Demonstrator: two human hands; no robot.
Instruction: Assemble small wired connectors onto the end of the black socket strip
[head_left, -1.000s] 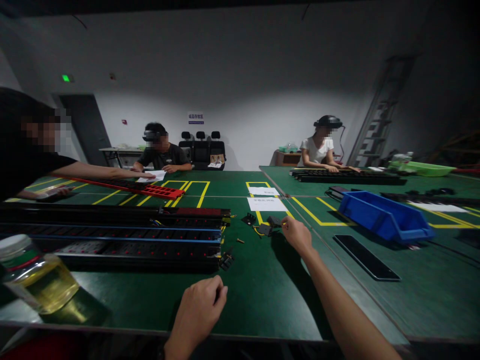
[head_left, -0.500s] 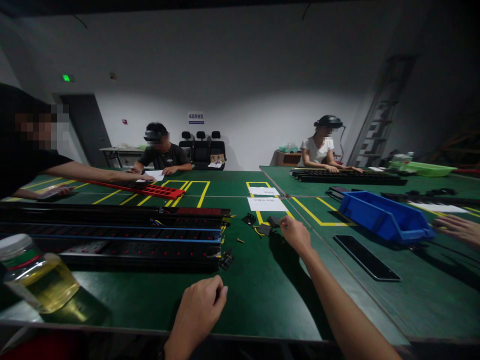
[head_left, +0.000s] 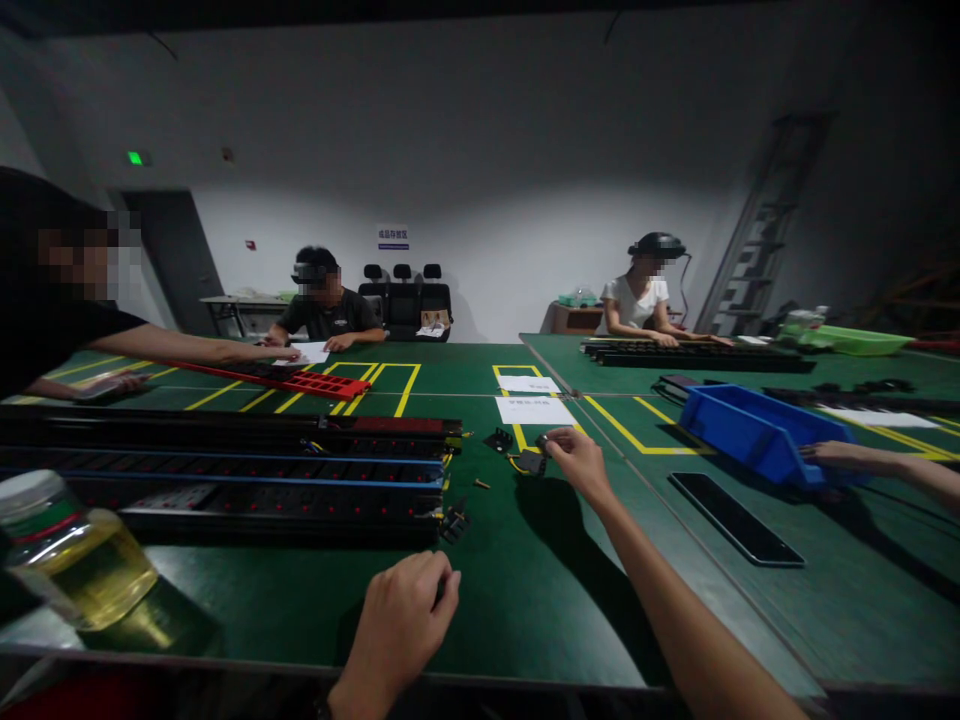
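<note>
My right hand (head_left: 579, 462) reaches over the green table, thumb and fingertips pinched on a small dark part (head_left: 544, 440) whose kind is too small to tell. Just below the pinch lies a black connector-like block with a yellow wire (head_left: 531, 462). A second black piece (head_left: 498, 440) is to its left, and a small brass-coloured screw-like piece (head_left: 481, 484) lies nearer to me. My left hand (head_left: 409, 615) rests near the table's front edge, its fingers curled in a loose fist with nothing showing in them. Left of my hands lie long black power strips (head_left: 285, 500) with red dots, with a black end piece (head_left: 454, 522) by their ends.
A bottle of yellow liquid (head_left: 86, 560) stands at the left front. To the right are a phone (head_left: 736, 518) and a blue bin (head_left: 757, 440), which a co-worker's hand (head_left: 836, 455) touches. Paper sheets (head_left: 534, 410) lie ahead; another co-worker's arm (head_left: 195, 348) reaches across a red rail (head_left: 322, 383).
My right hand has moved slightly left, and the dark part in its fingers shows less. At the right, the co-worker's hand has moved left to the blue bin. My left hand stays nearly still.
</note>
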